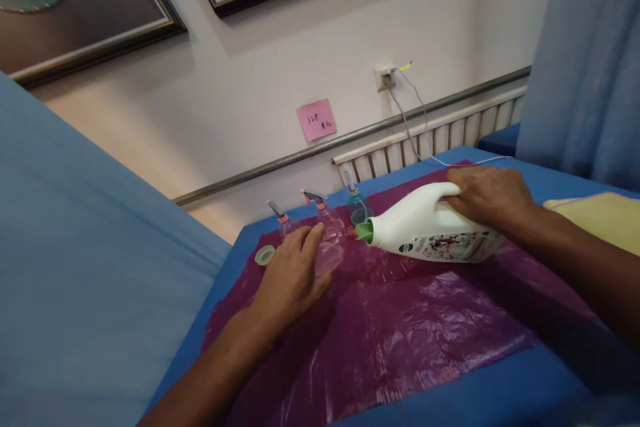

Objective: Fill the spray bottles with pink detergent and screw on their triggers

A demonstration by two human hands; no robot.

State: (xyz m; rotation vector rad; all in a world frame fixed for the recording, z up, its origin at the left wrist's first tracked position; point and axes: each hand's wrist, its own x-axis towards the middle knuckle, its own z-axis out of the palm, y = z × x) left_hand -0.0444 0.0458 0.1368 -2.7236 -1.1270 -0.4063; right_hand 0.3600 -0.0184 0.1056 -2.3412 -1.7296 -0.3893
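My right hand [487, 197] is wrapped round the handle of a large white jug [425, 223], which is tipped on its side. Its green spout [365, 232] points left, toward a clear pink bottle [329, 253]. Around that bottle's left side are the fingers of my left hand [295, 270]. Just behind stand two spray bottles with grey and pink heads, one at the left [286, 220] and one nearer the middle [326, 213]. A blue spray bottle [358, 207] is beside the spout. The pale green cap [265, 255] lies left of my left hand.
Purple plastic sheeting [400, 340] covers much of the blue table [500, 390]. A yellow cloth [600, 217] lies at the right. Blue curtains hang on both sides. Behind are a radiator [440, 137], a socket [384, 78] with cables and a pink note [317, 120].
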